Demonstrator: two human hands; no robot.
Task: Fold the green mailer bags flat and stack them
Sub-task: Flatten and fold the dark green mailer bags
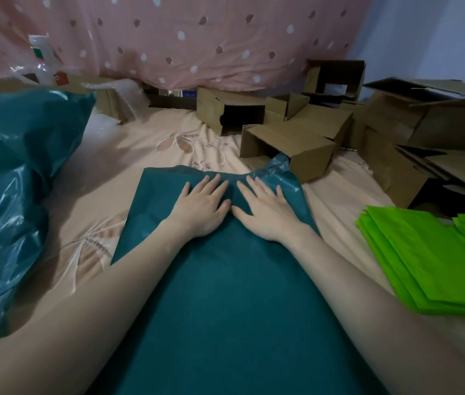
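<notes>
Pressing: we have both palms down on a dark green mailer bag spread along the bed in front of us.
Bed: a peach sheet carries everything; it is soft, so it gives little backing for a crease.
Crumpled pile: a heap of glossy teal bags sits at our left, apart from the bag in hand and not yet flattened.
Boxes: open cardboard boxes crowd the far side, one touching the bag's far right corner.
Lime stack: flat lime-green bags lie in a stack at our right, near but clear of our forearm.
Handling: we judge the bag light, thin, soft and slippery; it will trap air and slide, so take it by corners or edges and stroke outward.
Left hand: open flat, fingers spread, gripping nothing, resting on the bag's far half.
Right hand: likewise flat and open, just beside the left, thumbs nearly meeting.
Far edge: rumpled film lies just past our fingertips.
</notes>
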